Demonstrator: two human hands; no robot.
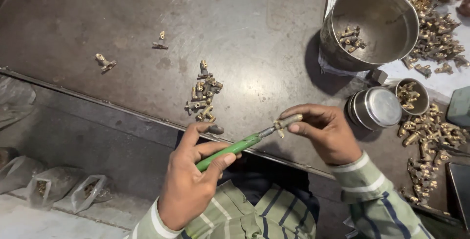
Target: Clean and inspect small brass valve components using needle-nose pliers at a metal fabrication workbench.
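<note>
The left hand [188, 185] grips a green-handled tool [230, 150]. The right hand [325, 134] pinches a small brass fitting [286, 121] on the tool's tip, near the big steel bowl [372, 26]. The fitting looks hard, light and probably slippery, so pinch its sides.

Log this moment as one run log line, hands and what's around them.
left hand: grips green-handled tool | right hand: holds brass fitting on tool tip | nearby: brass pile, steel bowl on metal table
</note>
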